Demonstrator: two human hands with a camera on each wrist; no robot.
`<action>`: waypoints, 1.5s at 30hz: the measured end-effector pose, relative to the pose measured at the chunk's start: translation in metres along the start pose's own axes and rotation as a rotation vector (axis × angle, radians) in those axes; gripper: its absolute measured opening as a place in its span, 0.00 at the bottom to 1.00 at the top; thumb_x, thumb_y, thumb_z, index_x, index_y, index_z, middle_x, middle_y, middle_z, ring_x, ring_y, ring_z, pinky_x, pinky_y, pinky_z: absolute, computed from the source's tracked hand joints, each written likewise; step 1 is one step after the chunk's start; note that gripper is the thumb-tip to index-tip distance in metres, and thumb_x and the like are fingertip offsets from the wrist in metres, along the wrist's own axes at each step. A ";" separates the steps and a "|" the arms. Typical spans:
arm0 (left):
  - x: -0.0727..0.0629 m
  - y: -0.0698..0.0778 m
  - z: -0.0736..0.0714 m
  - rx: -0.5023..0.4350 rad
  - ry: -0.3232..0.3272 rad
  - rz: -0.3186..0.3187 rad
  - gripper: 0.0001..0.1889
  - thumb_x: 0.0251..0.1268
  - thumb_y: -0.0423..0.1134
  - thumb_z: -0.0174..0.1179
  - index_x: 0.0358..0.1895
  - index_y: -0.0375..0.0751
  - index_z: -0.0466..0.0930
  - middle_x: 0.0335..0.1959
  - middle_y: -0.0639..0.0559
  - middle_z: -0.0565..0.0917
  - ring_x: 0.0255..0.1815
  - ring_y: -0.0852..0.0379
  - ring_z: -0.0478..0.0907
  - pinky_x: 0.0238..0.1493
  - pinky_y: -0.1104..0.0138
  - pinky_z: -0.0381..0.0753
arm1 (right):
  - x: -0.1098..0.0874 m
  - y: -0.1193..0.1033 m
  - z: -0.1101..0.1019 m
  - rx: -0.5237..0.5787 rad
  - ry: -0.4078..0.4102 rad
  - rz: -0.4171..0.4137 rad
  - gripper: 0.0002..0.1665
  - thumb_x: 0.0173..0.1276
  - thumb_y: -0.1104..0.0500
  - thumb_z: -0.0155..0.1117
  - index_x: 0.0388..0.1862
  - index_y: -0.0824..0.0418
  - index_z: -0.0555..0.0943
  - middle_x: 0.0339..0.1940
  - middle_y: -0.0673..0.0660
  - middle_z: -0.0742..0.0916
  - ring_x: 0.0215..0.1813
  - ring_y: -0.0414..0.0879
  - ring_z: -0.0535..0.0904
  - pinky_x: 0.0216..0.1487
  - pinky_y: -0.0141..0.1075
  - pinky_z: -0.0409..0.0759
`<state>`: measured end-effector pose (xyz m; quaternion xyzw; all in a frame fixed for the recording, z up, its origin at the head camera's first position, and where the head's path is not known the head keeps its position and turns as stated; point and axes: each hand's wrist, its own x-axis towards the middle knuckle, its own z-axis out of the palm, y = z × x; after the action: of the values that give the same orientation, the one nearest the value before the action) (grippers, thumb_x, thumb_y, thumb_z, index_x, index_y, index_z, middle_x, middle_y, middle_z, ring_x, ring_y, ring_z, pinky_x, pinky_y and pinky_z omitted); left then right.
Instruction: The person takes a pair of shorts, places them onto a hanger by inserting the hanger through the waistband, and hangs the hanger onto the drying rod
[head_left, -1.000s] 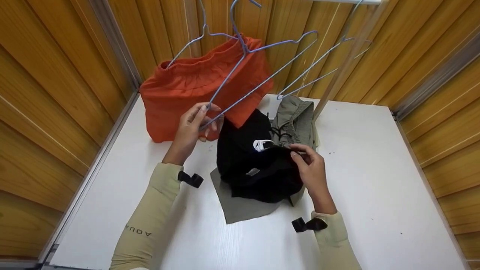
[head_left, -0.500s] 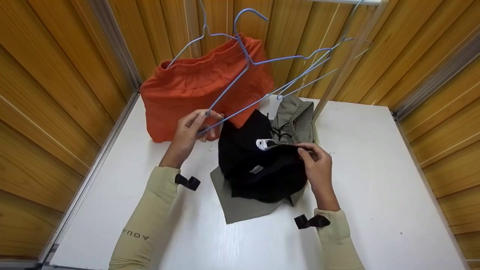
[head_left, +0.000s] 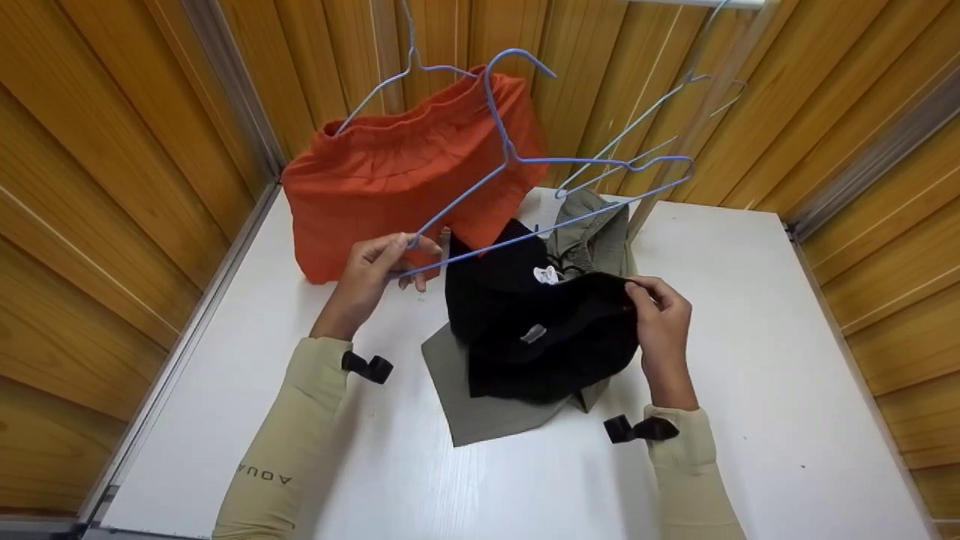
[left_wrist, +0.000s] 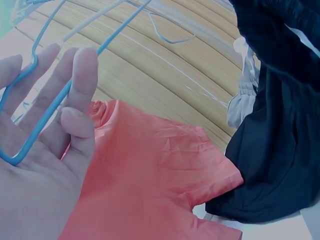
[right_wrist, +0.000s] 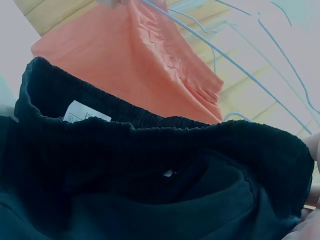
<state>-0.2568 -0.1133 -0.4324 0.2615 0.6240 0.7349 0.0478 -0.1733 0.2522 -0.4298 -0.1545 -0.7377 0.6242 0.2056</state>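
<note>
Down dips the blue hanger [head_left: 508, 150], left hand [head_left: 367, 274] gripping, its far end swinging nearer the right hand [head_left: 666, 322], pinching black shorts [head_left: 566, 356].

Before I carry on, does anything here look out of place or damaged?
Slightly: the grey garment lies partly under the black garment, one corner poking out toward the person, which looks untidy. A small dark speck marks the white table at right. I see no plain tear or spill.
</note>
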 end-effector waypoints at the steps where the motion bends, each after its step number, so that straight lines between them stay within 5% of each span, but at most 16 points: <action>1: -0.001 0.000 -0.001 0.002 -0.005 0.003 0.22 0.76 0.49 0.47 0.48 0.33 0.82 0.37 0.39 0.84 0.23 0.42 0.78 0.28 0.66 0.70 | 0.002 0.000 -0.002 0.012 0.006 0.005 0.09 0.67 0.62 0.61 0.40 0.66 0.85 0.32 0.43 0.85 0.38 0.36 0.81 0.41 0.25 0.76; 7: -0.008 -0.002 -0.005 0.002 -0.035 0.004 0.21 0.76 0.48 0.47 0.47 0.33 0.83 0.38 0.31 0.82 0.22 0.44 0.79 0.28 0.67 0.70 | 0.010 -0.003 -0.013 0.103 0.004 0.025 0.10 0.68 0.63 0.60 0.40 0.69 0.83 0.31 0.46 0.85 0.36 0.40 0.79 0.39 0.27 0.76; 16: -0.017 0.000 -0.013 -0.036 -0.114 -0.020 0.19 0.76 0.42 0.46 0.48 0.29 0.82 0.44 0.40 0.86 0.22 0.47 0.78 0.35 0.63 0.79 | 0.021 -0.013 -0.024 0.195 0.035 0.049 0.07 0.67 0.65 0.60 0.33 0.64 0.86 0.30 0.46 0.85 0.38 0.40 0.77 0.40 0.26 0.75; 25: -0.030 0.000 -0.028 0.044 -0.165 -0.076 0.20 0.76 0.44 0.46 0.49 0.32 0.82 0.50 0.41 0.85 0.24 0.49 0.80 0.38 0.60 0.77 | 0.025 -0.018 -0.029 0.282 0.064 0.053 0.14 0.68 0.66 0.58 0.23 0.59 0.84 0.23 0.46 0.82 0.30 0.37 0.74 0.32 0.25 0.72; 32: -0.035 0.000 -0.037 0.130 -0.198 -0.104 0.19 0.76 0.43 0.46 0.51 0.35 0.83 0.52 0.42 0.84 0.25 0.47 0.81 0.38 0.60 0.73 | 0.026 -0.019 -0.034 0.325 0.017 0.063 0.10 0.68 0.62 0.62 0.28 0.64 0.84 0.27 0.51 0.84 0.32 0.39 0.77 0.33 0.26 0.76; 45: -0.032 0.007 -0.046 0.140 -0.290 -0.101 0.16 0.74 0.36 0.48 0.48 0.32 0.84 0.46 0.39 0.85 0.28 0.47 0.80 0.34 0.64 0.76 | 0.026 -0.015 -0.025 -0.179 -0.093 -0.165 0.21 0.69 0.48 0.61 0.30 0.66 0.85 0.21 0.37 0.83 0.30 0.36 0.76 0.38 0.26 0.72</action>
<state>-0.2481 -0.1685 -0.4401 0.3359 0.6725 0.6407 0.1560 -0.1824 0.2837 -0.4087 -0.0819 -0.8094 0.5433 0.2075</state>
